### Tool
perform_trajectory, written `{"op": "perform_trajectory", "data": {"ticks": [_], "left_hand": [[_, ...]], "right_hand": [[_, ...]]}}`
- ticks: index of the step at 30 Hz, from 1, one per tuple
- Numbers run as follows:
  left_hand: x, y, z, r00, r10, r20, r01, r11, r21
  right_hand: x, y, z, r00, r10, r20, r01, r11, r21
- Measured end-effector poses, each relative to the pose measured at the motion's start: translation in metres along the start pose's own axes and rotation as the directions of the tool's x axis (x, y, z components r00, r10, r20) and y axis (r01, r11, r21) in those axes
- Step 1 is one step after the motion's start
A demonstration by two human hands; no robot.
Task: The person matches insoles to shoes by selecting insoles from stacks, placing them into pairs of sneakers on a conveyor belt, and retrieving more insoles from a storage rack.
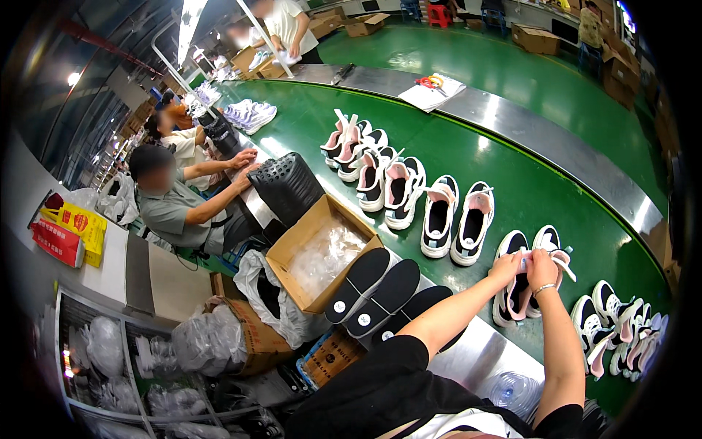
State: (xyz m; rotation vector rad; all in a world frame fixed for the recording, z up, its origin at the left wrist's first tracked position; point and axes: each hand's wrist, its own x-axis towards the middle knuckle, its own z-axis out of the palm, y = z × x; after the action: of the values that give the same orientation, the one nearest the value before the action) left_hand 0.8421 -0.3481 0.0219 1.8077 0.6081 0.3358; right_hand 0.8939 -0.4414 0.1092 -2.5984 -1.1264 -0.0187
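Over a pair of black-and-white sneakers with pink linings (511, 301) on the green belt, both my hands meet. My left hand (505, 268) has its fingers closed at the shoe's pale pink tongue, thumb toward the other hand. Right beside it, my right hand (541, 270), with a bracelet at the wrist, is closed on the same tongue. The hands hide most of the shoe opening. To the left stands another sneaker pair (439, 219) with pink tongues raised; more pairs sit farther left. Several sneakers (591, 327) stand close together on the right.
Black insoles (371, 291) lie by an open carton (291, 252) holding clear plastic. A black basket (285, 189) stands beyond, near a seated co-worker (175, 201). Clear round plastic pieces (512, 389) lie near me. Scissors (430, 83) rest on paper (439, 97) across the belt.
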Motion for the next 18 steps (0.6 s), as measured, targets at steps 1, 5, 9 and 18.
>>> {"op": "perform_trajectory", "data": {"ticks": [1,5,9,18], "left_hand": [[0.0,-0.004,0.004,1.0,0.007,-0.025,-0.006,0.999,0.044],[-0.001,-0.008,0.013,1.0,0.007,-0.013,-0.006,1.0,0.02],[-0.006,-0.018,0.015,0.991,-0.13,-0.009,0.13,0.991,-0.028],[-0.001,-0.013,0.001,0.984,0.131,0.12,-0.132,0.991,0.0]], "right_hand": [[-0.001,0.004,0.002,1.0,-0.002,0.002,0.002,1.0,0.005],[-0.002,0.021,0.011,0.999,-0.035,-0.001,0.035,0.999,-0.014],[-0.025,0.029,-0.004,0.945,-0.061,0.321,-0.19,0.698,0.691],[-0.172,0.059,-0.101,0.949,0.225,0.219,-0.303,0.473,0.827]]}}
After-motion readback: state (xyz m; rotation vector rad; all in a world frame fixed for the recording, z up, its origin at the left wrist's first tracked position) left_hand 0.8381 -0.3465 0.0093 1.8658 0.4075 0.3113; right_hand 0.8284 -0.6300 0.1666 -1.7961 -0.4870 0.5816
